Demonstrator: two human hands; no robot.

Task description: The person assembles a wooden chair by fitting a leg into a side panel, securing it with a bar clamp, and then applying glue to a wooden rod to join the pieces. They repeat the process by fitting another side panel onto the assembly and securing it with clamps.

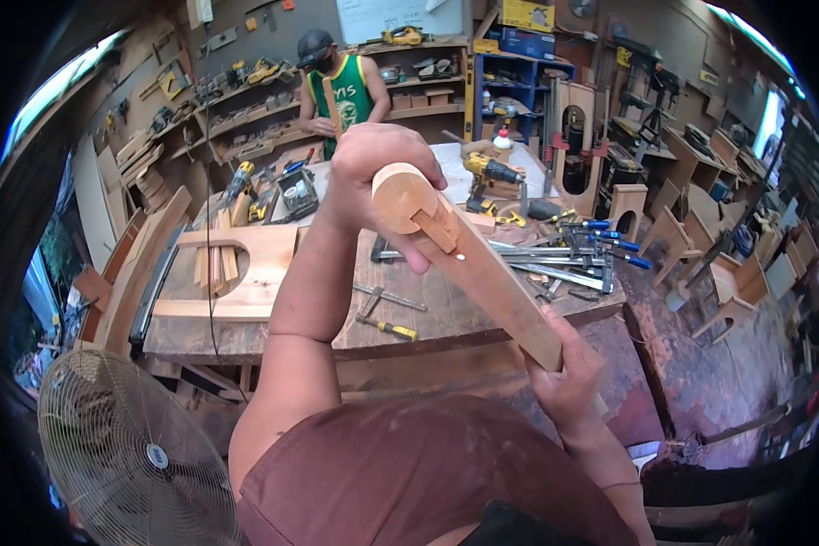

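Note:
My left hand (380, 173) is wrapped round the upper end of a wooden piece, beside its round wooden end (404, 200). From there a long flat wooden bar (496, 287) slants down to the right, raised in front of the workbench (428, 332). A short wooden strip (435, 231) meets the round end at a notch, with a small white spot near it. My right hand (569, 369) grips the bar's lower end, its fingers partly hidden behind the wood.
Metal clamps (564, 259), a drill (493, 169) and a yellow-handled clamp (387, 328) lie on the bench. An arched wooden panel (268, 264) lies at left. A co-worker (355, 91) stands behind the bench holding wood. A fan (127, 446) is at lower left.

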